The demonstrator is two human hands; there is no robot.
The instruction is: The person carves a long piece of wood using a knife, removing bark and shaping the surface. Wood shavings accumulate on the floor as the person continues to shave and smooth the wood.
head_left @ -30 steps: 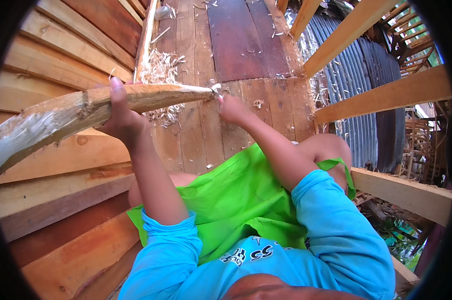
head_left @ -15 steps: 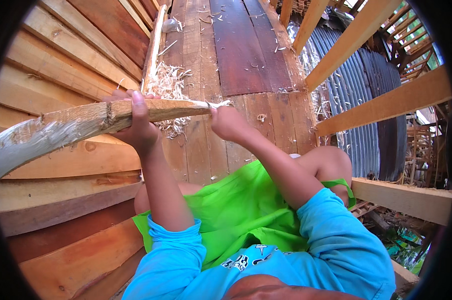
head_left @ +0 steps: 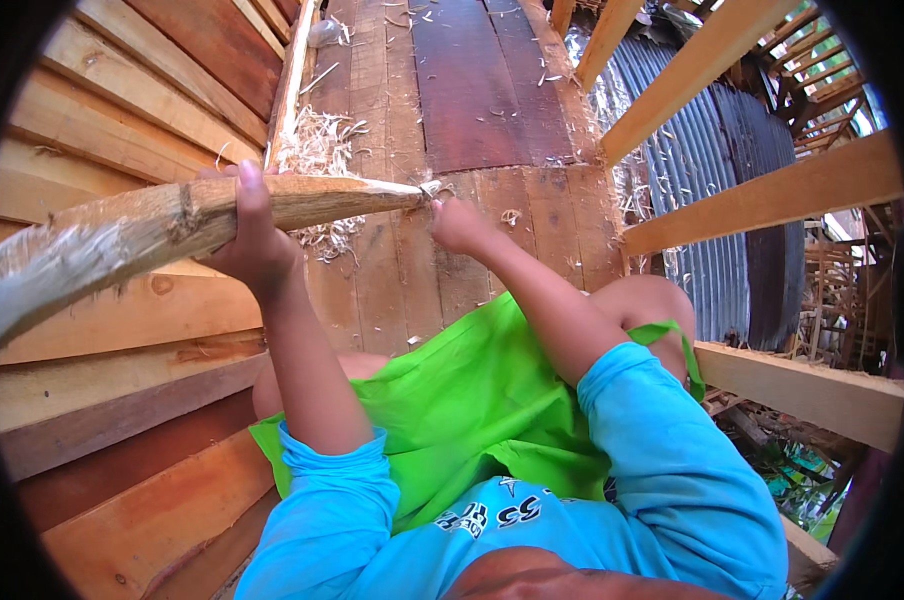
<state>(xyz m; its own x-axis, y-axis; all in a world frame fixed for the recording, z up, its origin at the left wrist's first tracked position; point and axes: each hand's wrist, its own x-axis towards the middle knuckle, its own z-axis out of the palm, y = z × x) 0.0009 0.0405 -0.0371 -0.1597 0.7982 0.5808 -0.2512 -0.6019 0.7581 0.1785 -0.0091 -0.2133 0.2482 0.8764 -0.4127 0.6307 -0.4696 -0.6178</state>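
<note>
A long, slightly curved piece of wood (head_left: 102, 240) reaches from the left rim towards the middle, rough and whitish at its thick end. It narrows to a pale, shaved tip on the right. My left hand (head_left: 255, 225) is closed around its middle, the thumb lying over the top. At the tip, my right hand (head_left: 459, 222) is closed, with a small dark edge and a curled wood shaving (head_left: 436, 188) beside its fingers. What the right hand grips is mostly hidden by the hand itself.
A heap of pale shavings (head_left: 317, 140) lies on the plank floor (head_left: 382, 270) beyond my left hand. Plank walling (head_left: 102, 385) rises on the left. Wooden rails (head_left: 762, 200) and corrugated metal sheets (head_left: 707, 150) stand on the right. A small clear container (head_left: 324, 32) sits far off.
The shaved tip and both hands have shifted slightly away from me, the left hand also a little leftward. A shaving now curls at the tip beside my right hand. The view has shifted slightly.
</note>
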